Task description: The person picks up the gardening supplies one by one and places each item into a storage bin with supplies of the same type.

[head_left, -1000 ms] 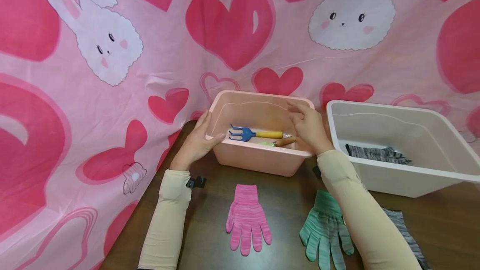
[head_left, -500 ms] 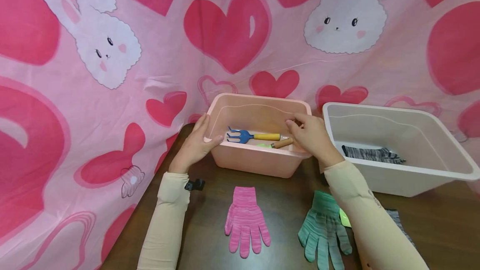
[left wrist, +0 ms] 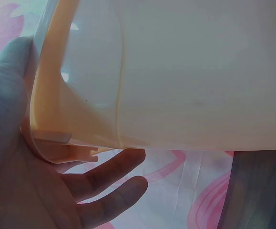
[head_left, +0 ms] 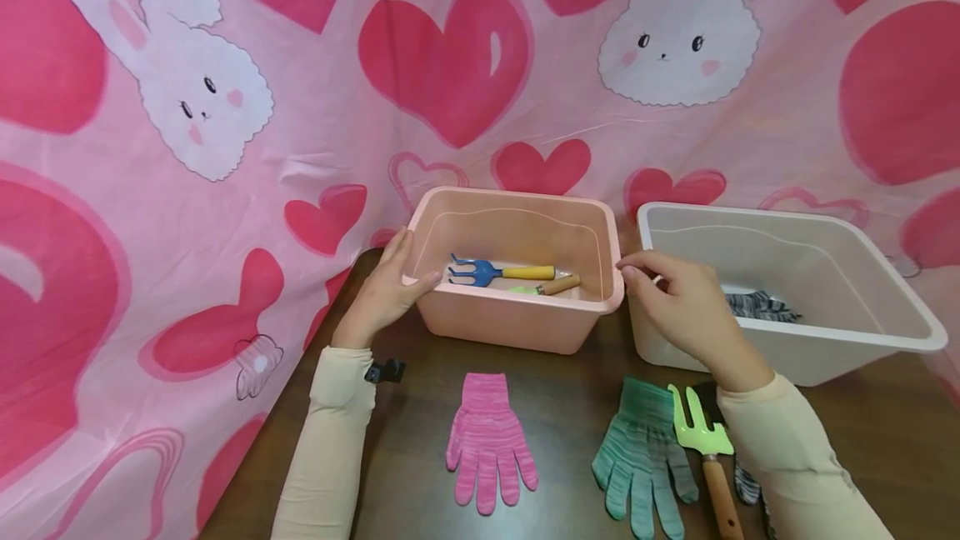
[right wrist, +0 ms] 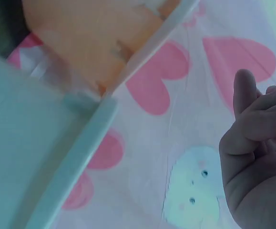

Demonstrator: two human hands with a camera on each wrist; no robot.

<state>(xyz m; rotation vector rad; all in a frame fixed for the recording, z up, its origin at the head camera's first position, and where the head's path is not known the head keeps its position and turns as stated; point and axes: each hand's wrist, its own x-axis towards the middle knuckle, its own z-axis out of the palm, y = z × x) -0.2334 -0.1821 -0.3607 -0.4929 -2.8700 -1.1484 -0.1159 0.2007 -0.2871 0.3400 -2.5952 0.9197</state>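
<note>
My left hand (head_left: 381,294) grips the left front corner of a pink plastic bin (head_left: 510,325), its thumb over the rim. The left wrist view shows the fingers outside the bin wall. In the bin lie a blue hand cultivator (head_left: 486,273) with a yellow handle and a tool with a wooden handle (head_left: 558,284) and partly hidden green head. My right hand (head_left: 686,307) hovers by the bin's right rim, in front of the white bin (head_left: 810,340), fingers loosely curled with nothing visible in them. A green hand fork (head_left: 701,438) lies below the right wrist.
A pink glove (head_left: 491,444) and a green glove (head_left: 645,452) lie flat on the dark table (head_left: 420,423). A grey striped glove (head_left: 761,307) is inside the white bin. Another grey knit item (head_left: 746,486) shows partly under the right forearm. A patterned cloth (head_left: 300,48) hangs behind.
My right hand has come out of the pink bin and moved right, toward the white bin, uncovering the green hand fork. The left hand keeps its grip on the pink bin.
</note>
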